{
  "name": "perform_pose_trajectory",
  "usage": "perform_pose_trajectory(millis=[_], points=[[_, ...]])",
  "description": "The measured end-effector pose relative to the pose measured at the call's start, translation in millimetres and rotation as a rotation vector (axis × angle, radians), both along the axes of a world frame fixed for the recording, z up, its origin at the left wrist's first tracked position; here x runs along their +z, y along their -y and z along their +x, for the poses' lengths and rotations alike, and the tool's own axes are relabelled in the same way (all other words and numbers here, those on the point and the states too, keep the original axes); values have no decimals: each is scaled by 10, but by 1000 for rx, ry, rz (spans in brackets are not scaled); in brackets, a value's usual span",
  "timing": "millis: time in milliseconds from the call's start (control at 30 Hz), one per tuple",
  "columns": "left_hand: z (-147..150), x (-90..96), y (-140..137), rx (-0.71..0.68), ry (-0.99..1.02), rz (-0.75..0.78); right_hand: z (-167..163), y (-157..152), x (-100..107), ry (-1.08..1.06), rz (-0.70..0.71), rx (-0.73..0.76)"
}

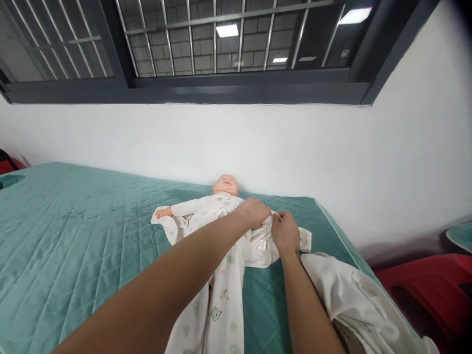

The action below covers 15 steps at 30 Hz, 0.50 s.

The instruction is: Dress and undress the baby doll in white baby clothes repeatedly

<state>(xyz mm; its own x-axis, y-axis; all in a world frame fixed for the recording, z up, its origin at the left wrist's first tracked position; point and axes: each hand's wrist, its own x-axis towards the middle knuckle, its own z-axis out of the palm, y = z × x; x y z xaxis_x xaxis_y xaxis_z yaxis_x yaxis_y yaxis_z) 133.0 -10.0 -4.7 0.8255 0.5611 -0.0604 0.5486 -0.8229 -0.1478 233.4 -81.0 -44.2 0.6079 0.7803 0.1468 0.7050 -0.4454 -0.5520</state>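
A baby doll [225,185] lies face up, its head toward the wall, in white clothes [217,275] printed with small green figures. A white baby jacket [263,255] spreads from under its upper body, inside out on the right, with a small label showing. My left hand [256,212] is closed at the doll's arm on the right side, over the sleeve cloth; that arm's end is hidden. Close beside it, my right hand [286,230] pinches the jacket's sleeve. The doll's other hand [163,212] rests on the jacket's left part.
A green quilted mattress [92,236] lies under everything, against a white wall [147,137]. A crumpled white cloth [342,285] lies by my right forearm. Red chairs [431,290] stand beyond the mattress's right edge. Above is a dark-framed barred window [221,91].
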Motion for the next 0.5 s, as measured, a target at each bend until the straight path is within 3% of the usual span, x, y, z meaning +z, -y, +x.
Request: perform_pose_trajectory(millis=[267,500], points=[[-171,157,-107,47,20,45,-13,1,-34,-123,104,-50],[-349,317,-175,56,30,88,2,5,-101,-236,292,-79]])
